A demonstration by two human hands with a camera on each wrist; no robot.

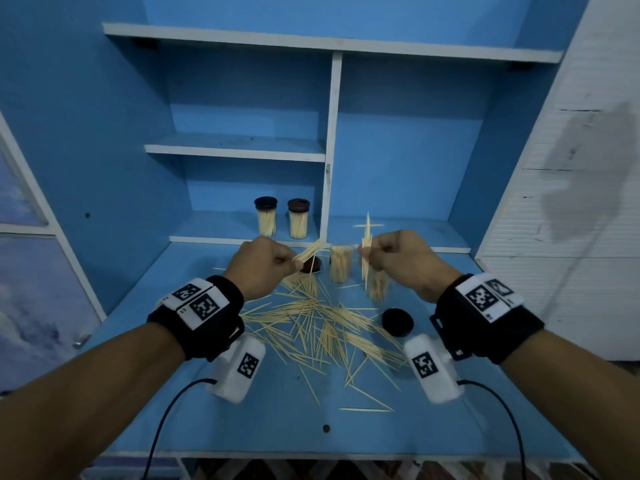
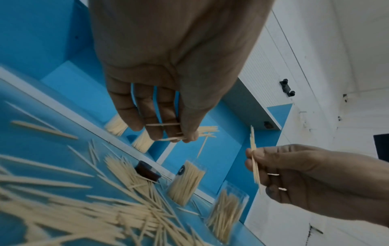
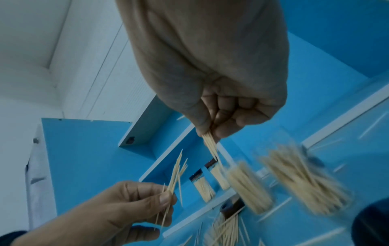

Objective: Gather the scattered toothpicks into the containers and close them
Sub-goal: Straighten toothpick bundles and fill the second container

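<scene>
Many pale toothpicks (image 1: 322, 327) lie scattered over the blue desk (image 1: 277, 417). My left hand (image 1: 266, 265) pinches a small bundle of toothpicks (image 1: 310, 252) slanting up to the right. My right hand (image 1: 398, 258) pinches another bundle (image 1: 366, 244) held nearly upright. Both hands hover above two clear open containers (image 1: 341, 265) (image 1: 378, 285) partly filled with toothpicks. Two dark lids lie on the desk, one (image 1: 313, 266) behind my left hand, one (image 1: 397, 322) near my right wrist. In the left wrist view the thumb and fingers (image 2: 185, 131) clamp the sticks.
Two capped containers (image 1: 266, 216) (image 1: 298, 218) full of toothpicks stand on the low shelf at the back. A white divider (image 1: 330, 150) splits the blue shelving. A white wall panel (image 1: 561, 237) rises on the right. Cables trail off the desk's front edge.
</scene>
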